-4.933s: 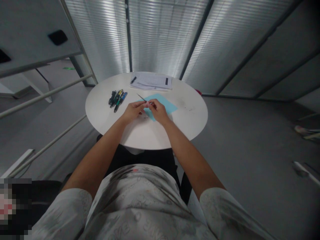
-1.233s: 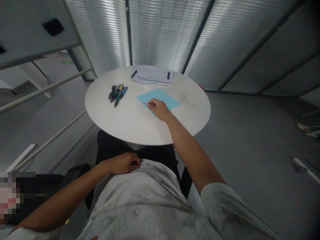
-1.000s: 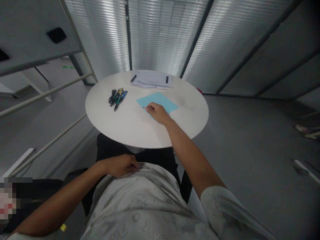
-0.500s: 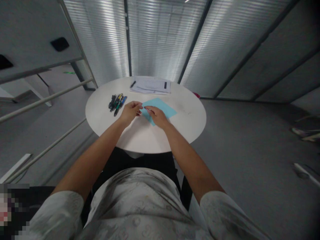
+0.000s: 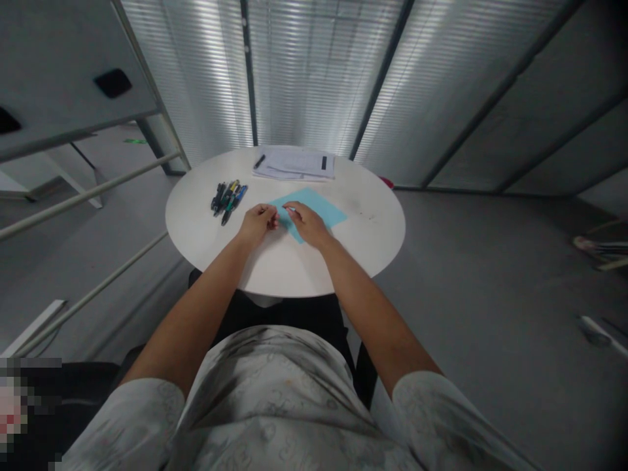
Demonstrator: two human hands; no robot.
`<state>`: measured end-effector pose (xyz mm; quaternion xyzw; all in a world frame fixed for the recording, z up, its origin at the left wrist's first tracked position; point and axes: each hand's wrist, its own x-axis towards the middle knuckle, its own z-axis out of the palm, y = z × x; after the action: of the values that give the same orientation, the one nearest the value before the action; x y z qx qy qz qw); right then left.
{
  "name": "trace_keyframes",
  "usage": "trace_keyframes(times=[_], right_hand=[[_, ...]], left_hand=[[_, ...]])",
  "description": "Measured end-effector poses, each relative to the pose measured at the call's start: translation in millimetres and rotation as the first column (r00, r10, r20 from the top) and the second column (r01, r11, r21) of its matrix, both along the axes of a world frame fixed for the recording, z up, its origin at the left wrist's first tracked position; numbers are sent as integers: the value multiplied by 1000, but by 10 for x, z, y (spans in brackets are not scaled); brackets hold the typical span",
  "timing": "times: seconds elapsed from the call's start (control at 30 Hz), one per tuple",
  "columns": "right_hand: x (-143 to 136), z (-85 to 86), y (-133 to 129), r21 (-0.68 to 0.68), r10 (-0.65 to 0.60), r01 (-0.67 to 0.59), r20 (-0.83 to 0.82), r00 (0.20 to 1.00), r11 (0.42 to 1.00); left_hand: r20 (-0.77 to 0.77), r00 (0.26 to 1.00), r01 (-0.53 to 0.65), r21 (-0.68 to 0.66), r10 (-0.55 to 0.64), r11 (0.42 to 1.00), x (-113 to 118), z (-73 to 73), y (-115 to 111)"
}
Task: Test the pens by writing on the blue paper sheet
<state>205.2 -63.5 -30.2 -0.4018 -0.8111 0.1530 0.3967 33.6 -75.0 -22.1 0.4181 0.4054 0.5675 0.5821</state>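
Both hands are over the left part of a light blue sheet [image 5: 318, 206] on a round white table [image 5: 377, 248]. My left hand [image 5: 259, 224] is closed, its fingers curled around something too small to make out. Just to its right, my right hand [image 5: 305, 221] is closed too, thumb and fingertips pinching a small thin thing that I cannot identify. A small gap separates the fingertips of the two hands. A pile of pens [image 5: 228, 199] lies to the left of my left hand.
White papers [image 5: 294, 165] lie at the table's far edge, with a dark pen [image 5: 260, 161] on their left side. Tiny dark specks [image 5: 371, 216] dot the table on the right. A metal-railed frame [image 5: 88, 195] stands at the left, and blinds [image 5: 304, 78] hang beyond the table.
My left hand has drawn slightly away from my right hand, and its fingers are more curled. The view has shifted a little; the sheet, pens and papers stay in place.
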Motion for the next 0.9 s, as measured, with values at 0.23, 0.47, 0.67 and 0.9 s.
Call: trace_keyframes(times=[0.23,0.47,0.67,0.9], right_hand=[[6,-8,9,7,-21,21,2,1000,1000],[17,-45,51,-4,-40,40,8,999,999],[23,-49,46,7,-29,29,-4,1000,1000],[2,-42,20,-1,20,-20,35,999,1000]], left_hand=[[-17,999,44,3,-44,999,7,4,-35],[-34,999,42,61,-40,997,-1,-52,-6],[-61,998,18,109,-12,994,-23,-95,25],[-57,998,-1,119,8,993,-41,-121,43]])
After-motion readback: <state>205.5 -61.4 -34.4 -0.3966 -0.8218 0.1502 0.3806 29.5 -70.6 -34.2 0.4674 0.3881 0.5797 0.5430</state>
